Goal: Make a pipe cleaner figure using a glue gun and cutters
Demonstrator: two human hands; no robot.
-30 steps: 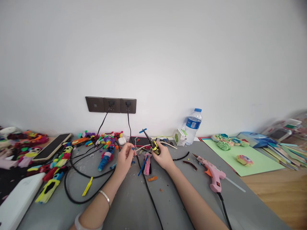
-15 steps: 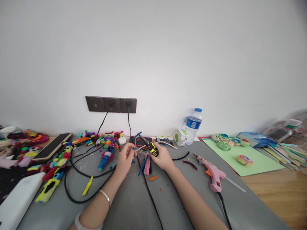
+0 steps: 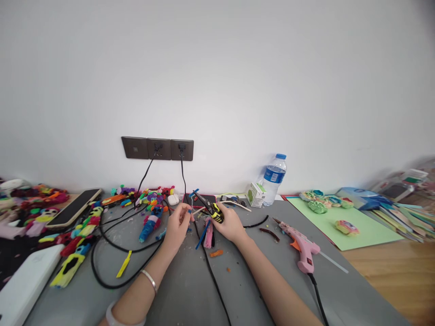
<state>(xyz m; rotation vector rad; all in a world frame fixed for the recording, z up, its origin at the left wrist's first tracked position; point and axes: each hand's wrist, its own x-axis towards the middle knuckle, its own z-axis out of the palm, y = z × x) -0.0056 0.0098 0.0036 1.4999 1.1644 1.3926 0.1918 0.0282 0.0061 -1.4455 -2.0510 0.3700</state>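
My right hand (image 3: 231, 222) is wrapped round the black-and-yellow handles of a pair of pliers (image 3: 205, 203), whose jaws point up and to the left. My left hand (image 3: 178, 226) is pinched on a small blue pipe cleaner (image 3: 193, 193). A thin greyish stretch runs up from my fingertips to its blue end, beside the plier tips. Whether the jaws grip it is too small to tell. Just below the pliers, a pink fuzzy piece (image 3: 208, 237) and a blue strip (image 3: 201, 237) lie on the grey table (image 3: 190, 290).
On the right lie a pink glue gun (image 3: 302, 249) and green paper (image 3: 367, 231); a water bottle (image 3: 273, 181) and small box (image 3: 255, 194) stand by the wall. Black cables (image 3: 112, 285) loop across the left, near fuzzy dolls (image 3: 73, 265), a phone (image 3: 74, 207) and a white slab (image 3: 30, 285).
The pliers' jaws have shifted very slightly to the left, close to the blue pipe cleaner's end. Both hands keep their holds, and everything else stays in place.
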